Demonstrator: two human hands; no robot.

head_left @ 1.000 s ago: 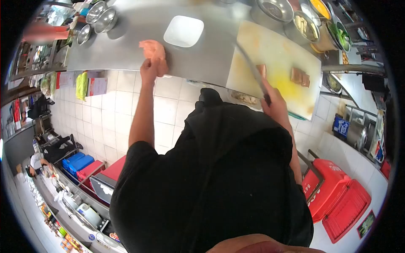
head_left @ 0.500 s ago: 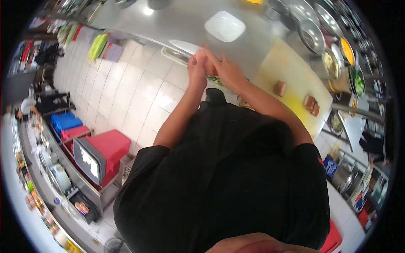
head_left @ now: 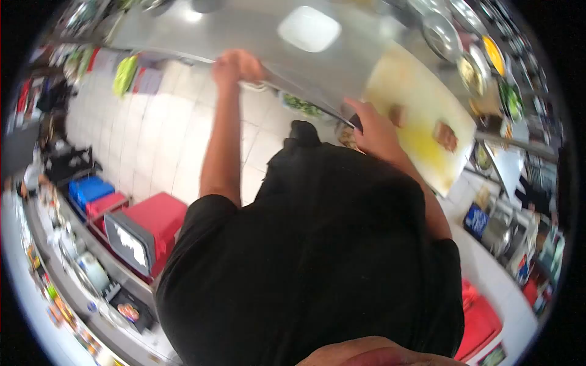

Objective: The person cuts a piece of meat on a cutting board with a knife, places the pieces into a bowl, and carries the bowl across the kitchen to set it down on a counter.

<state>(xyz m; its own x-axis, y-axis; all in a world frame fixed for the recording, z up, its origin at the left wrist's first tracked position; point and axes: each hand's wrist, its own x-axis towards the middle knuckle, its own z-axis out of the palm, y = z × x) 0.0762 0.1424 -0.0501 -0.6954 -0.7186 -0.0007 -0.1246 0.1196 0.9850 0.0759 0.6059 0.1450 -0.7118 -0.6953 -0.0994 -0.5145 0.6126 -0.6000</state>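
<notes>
My left hand (head_left: 237, 66) is at the counter's front edge, blurred, its fingers closed round something reddish that I cannot make out. My right hand (head_left: 373, 127) grips the dark handle of a knife (head_left: 356, 122) beside the cutting board's left edge. The blade seems to run up and left along the counter edge, but blur hides its outline. On the yellow-stained white cutting board (head_left: 420, 79) lie two brown pieces of meat, one (head_left: 397, 115) near my right hand and another (head_left: 446, 136) farther right. A white square bowl (head_left: 309, 28) stands on the steel counter (head_left: 244, 27).
Metal bowls (head_left: 442, 36) and containers of food (head_left: 470, 74) line the board's far side. A tray of chopped greens (head_left: 301, 106) sits below the counter edge. Red bins (head_left: 155, 222) stand at the left, and another red container (head_left: 479, 320) at the lower right.
My hands have moved apart: the left one up and left, the right one right and down, now with the knife handle in it. The view has shifted slightly.
</notes>
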